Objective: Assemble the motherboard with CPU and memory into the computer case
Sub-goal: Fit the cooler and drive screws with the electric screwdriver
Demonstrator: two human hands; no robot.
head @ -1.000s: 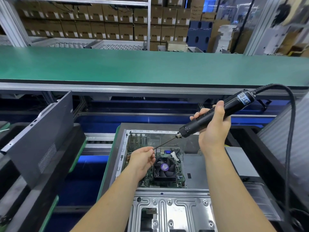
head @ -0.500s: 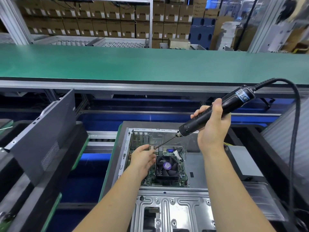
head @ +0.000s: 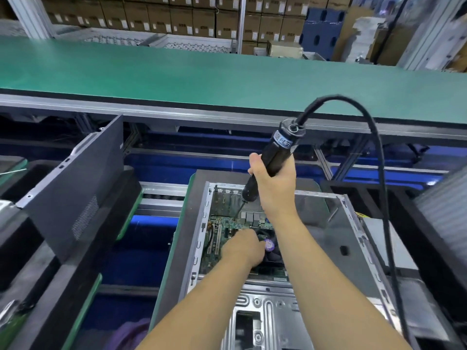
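Motherboard (head: 227, 236) already lies flat inside the open computer case (head: 328, 236), centre of the frame and a little below the middle, with the CPU cooler fan (head: 270, 245) mounted on it, so seating looks done and I judge fastening is the step in hand. My right hand (head: 274, 183) is wrapped round the electric screwdriver (head: 278, 152), its bit angled down so the tip meets the board's upper edge, near the rear ports. My left hand (head: 242, 246) rests on the board just beside the fan, fingers curled under; whether it pinches a screw I cannot tell. Memory sticks I cannot make out. Other screws probably remain, then the side panel (head: 75, 193), which leans at the left.
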